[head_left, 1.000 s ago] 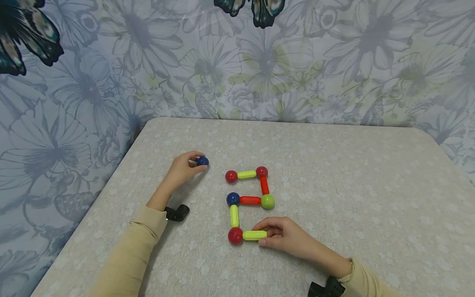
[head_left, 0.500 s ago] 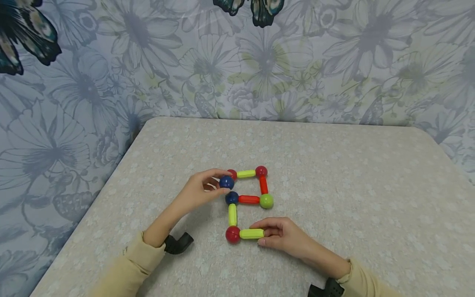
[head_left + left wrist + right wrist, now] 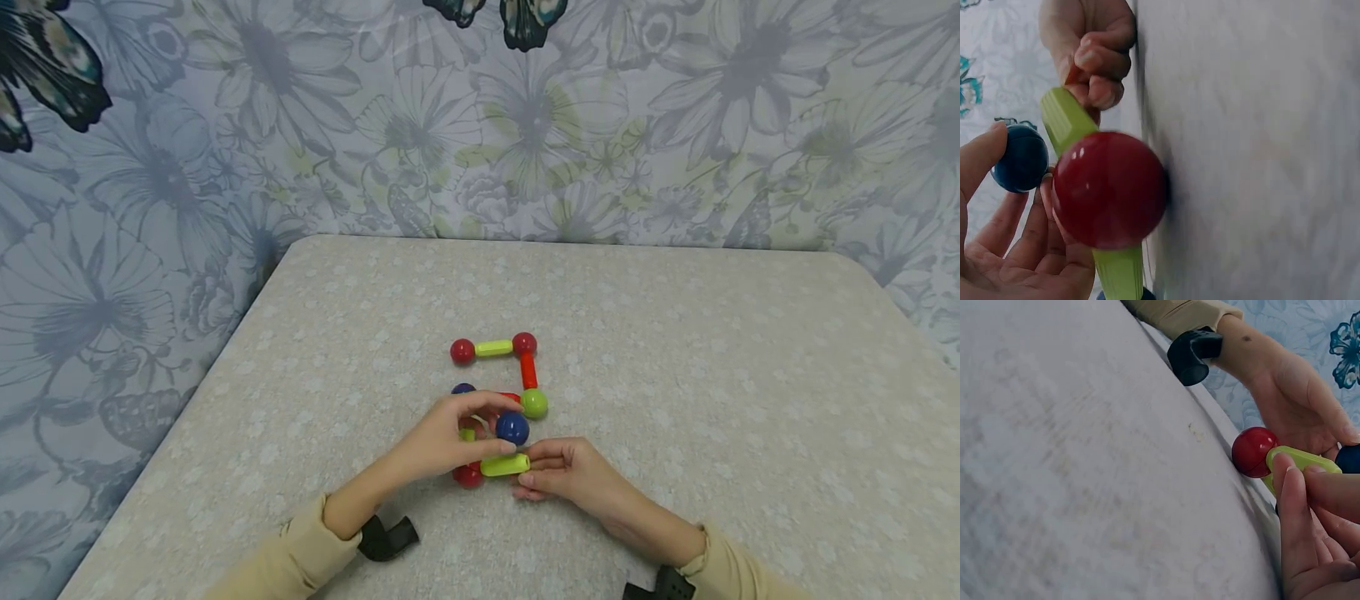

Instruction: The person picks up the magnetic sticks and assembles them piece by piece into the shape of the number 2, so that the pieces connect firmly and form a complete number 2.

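My left hand (image 3: 442, 437) pinches a blue ball (image 3: 512, 428) between thumb and fingers, just above the free end of a yellow-green rod (image 3: 504, 466). That rod's other end meets a red ball (image 3: 1110, 187), large in the left wrist view. With its fingertips, my right hand (image 3: 581, 477) pinches the same rod near its free end, which tilts up off the table. From the red ball a second yellow-green rod (image 3: 1119, 275) runs to another blue ball (image 3: 463, 388), both partly hidden behind the left hand in the head view.
The chain continues through a partly covered red rod (image 3: 512, 397), a green ball (image 3: 534, 404), an upright red rod (image 3: 528, 371), a red ball (image 3: 524, 342), a yellow-green rod (image 3: 494, 348) and an end red ball (image 3: 462, 352). A patterned cloth covers the table (image 3: 712, 375).
The left hand has carried the blue ball from the left side, past the chain, to the near rod's free end. The right hand stays there, and the rod's free end now tilts up.
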`<state>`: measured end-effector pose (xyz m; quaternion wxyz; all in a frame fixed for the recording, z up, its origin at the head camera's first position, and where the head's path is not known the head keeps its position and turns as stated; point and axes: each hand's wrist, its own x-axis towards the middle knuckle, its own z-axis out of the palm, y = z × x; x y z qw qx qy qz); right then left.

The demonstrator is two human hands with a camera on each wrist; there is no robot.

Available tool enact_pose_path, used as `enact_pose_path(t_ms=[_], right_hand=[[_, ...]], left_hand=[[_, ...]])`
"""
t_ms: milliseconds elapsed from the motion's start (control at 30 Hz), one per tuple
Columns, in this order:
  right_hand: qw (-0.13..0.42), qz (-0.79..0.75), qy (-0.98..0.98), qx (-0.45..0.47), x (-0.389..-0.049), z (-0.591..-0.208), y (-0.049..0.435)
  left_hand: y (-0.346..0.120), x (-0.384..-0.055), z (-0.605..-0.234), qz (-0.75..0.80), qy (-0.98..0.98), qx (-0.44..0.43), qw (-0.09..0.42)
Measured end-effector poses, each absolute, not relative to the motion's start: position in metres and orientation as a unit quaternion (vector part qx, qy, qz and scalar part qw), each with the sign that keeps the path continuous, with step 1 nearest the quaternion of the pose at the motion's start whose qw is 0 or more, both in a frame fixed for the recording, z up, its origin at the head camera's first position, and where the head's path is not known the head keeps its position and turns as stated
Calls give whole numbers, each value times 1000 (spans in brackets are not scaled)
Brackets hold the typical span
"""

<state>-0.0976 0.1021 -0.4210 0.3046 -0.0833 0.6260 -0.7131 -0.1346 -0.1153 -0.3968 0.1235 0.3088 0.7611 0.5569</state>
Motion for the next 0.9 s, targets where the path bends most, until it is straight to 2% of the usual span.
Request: enact_pose_path(t_ms=[200,633,900], right_hand=[[332,-725,600,-59,-99,-420,102],[333,-741,578,-79,-99,-422,103],[399,-804,437,-59,-99,-424,112]], left_hand=[[-112,-132,-402,572,747,313,133],[-105,-128,-405,580,731,334,135],[-104,-127,-405,580,732,328,144]])
